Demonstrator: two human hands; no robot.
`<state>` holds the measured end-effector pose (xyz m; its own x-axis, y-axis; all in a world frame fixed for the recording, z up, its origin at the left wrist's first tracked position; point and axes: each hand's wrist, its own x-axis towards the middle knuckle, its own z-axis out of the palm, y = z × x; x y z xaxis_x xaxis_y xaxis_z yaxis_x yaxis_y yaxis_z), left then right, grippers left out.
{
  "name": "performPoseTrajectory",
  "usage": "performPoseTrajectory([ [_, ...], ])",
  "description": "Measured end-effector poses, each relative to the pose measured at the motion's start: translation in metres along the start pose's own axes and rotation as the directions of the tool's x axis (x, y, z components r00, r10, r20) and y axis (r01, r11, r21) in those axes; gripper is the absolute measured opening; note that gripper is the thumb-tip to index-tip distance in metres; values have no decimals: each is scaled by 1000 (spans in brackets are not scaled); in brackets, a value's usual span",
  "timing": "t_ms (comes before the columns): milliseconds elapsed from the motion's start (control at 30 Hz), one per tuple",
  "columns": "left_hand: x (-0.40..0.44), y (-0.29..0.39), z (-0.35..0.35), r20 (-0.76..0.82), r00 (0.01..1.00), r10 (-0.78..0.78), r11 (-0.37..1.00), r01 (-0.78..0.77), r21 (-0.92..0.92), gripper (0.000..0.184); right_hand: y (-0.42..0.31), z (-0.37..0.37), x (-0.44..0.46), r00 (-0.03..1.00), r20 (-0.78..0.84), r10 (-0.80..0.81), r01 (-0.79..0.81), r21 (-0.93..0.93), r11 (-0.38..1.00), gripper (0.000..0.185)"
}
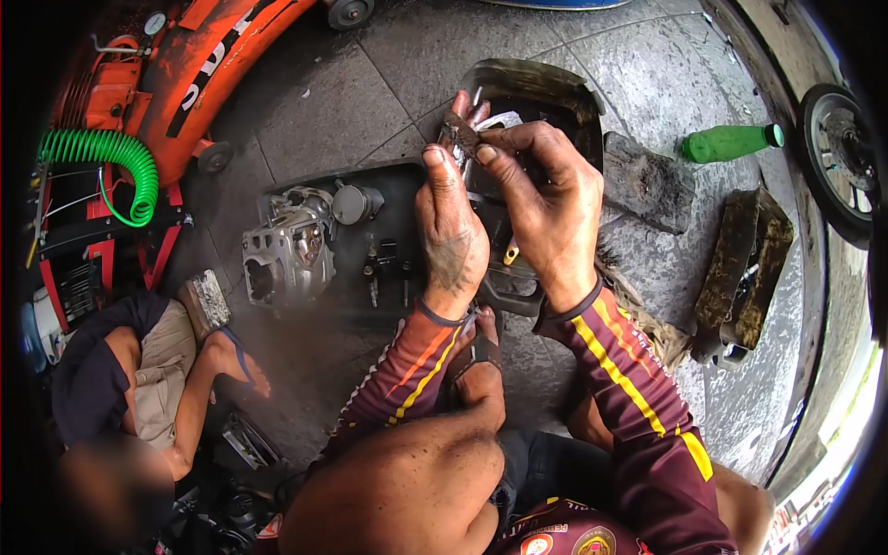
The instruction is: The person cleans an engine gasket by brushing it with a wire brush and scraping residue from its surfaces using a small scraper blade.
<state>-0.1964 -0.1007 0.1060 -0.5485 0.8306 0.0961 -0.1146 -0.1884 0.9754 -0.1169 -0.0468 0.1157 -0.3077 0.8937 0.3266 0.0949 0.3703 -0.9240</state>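
Both my hands are raised over a black tray (351, 301) on the floor. My left hand (453, 217) is closed round a small dark, dirty part (460, 134), with the thumb below it. My right hand (546, 194) pinches the right end of the same part between thumb and fingertips. Its exact shape is too small to tell. Left of my hands, the tray holds a silver engine casing (291, 245), a round metal piston (357, 202) and small dark metal parts (377, 268). Behind my fingers is a dirty open bin (536, 83).
An orange machine (208, 83) and a coiled green hose (106, 148) are at the upper left. Another person (157, 370) sits at the left. To the right are a green bottle (731, 143), a stone block (647, 180), a grimy metal box (745, 264) and a wheel (837, 153).
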Motion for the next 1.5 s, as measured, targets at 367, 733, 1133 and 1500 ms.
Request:
performPoseTrajectory([
  [367, -3, 2, -1, -6, 999, -34, 999, 34, -6, 70, 2, -1, 4, 984, -38, 174, -170, 88, 982, 10],
  [733, -6, 5, 1, -88, 981, -170, 985, 169, -21, 68, 0, -5, 1, 996, -29, 87, -90, -106, 990, 12],
  [1133, -7, 1, -3, -25, 986, -163, 924, 143, -356, 61, 7, -8, 4, 994, 20, 106, -100, -185, 978, 15],
  [1500, -7, 0, 0, -80, 984, -162, 931, 125, -344, 69, 13, -9, 7, 987, -23, 162, -164, -142, 976, 14],
])
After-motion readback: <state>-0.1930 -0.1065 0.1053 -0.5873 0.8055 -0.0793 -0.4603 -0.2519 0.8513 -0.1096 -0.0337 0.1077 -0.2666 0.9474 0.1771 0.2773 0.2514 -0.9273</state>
